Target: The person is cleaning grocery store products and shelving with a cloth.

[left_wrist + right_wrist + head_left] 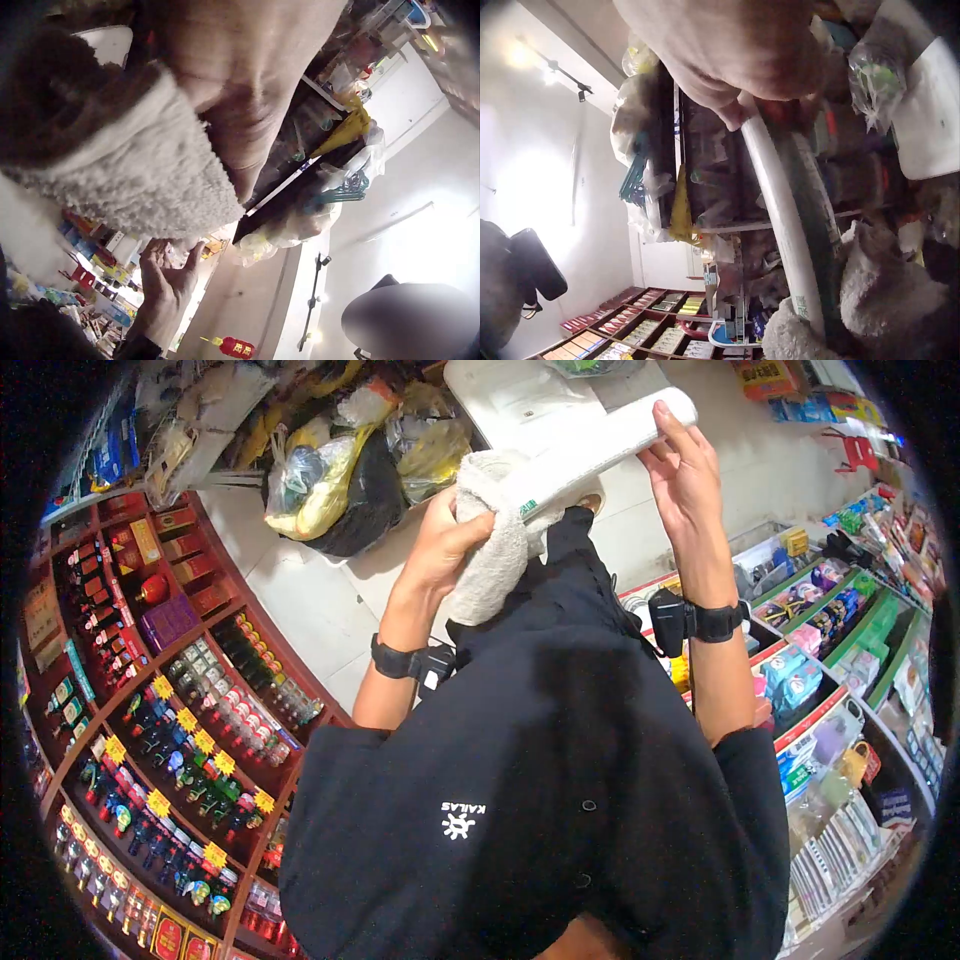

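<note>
White bar with green lettering (605,445): long axis runs between both grips; right hand (688,475) pinches one end; left hand (437,548) grips grey terry cloth (495,555) against the other.

KAILAS (463,808) stands upside down in white on the black short-sleeved cloth shirt (545,760). Green characters (529,507) on the long white bar (605,445) and yellow ones on the red hanging lantern (237,348) are illegible.
</note>
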`<state>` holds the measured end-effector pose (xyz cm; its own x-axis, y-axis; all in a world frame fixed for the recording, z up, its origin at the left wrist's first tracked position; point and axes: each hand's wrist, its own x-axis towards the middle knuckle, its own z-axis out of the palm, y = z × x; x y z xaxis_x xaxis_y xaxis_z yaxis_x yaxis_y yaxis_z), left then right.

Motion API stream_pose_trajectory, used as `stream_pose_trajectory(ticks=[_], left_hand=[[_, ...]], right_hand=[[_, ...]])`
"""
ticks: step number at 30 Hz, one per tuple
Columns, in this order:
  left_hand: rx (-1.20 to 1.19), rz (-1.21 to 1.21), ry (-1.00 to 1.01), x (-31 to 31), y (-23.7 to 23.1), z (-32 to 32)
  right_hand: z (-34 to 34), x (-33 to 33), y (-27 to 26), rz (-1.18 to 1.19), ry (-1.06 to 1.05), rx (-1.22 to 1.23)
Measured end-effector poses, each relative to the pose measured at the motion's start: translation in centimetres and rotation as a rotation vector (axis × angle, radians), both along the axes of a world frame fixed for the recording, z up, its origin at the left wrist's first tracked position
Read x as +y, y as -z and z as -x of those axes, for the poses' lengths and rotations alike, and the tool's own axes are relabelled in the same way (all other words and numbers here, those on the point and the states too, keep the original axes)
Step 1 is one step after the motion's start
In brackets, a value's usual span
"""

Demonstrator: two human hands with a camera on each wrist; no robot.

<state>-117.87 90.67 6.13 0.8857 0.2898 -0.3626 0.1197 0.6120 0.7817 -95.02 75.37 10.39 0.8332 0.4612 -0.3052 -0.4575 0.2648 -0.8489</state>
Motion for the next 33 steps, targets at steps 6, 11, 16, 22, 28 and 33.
stream_pose_trajectory(ticks=[6, 11, 16, 22, 28, 33], left_hand=[[-0.115, 0.076, -0.329, -0.9, 0.6, -0.6], [-0.251, 0.160, -0.515, -0.1, 1.1, -1.2], [-0.316, 0.152, -0.598, -0.1, 1.8, -1.8], [-0.338, 0.236, -0.655, -1.5, 2.2, -2.8], [-0.342, 0.333, -0.576, -2.8, 1.4, -3.9], [-0.290, 0.359, -0.609, -2.4, 1.1, -4.0]], right_hand=[[0.8, -0.3, -0.3, 0.006, 0.130, -0.001], [2.7, -0.2, -0.4, 0.019, 0.161, 0.084], [5.1, 0.3, -0.3, 0.008, 0.164, 0.151], [7.9, 1.8, 0.4, 0.056, 0.047, 0.228], [9.1, 3.3, -0.2, 0.123, 0.026, 0.146], [8.4, 3.1, 0.5, 0.182, -0.128, -0.089]])
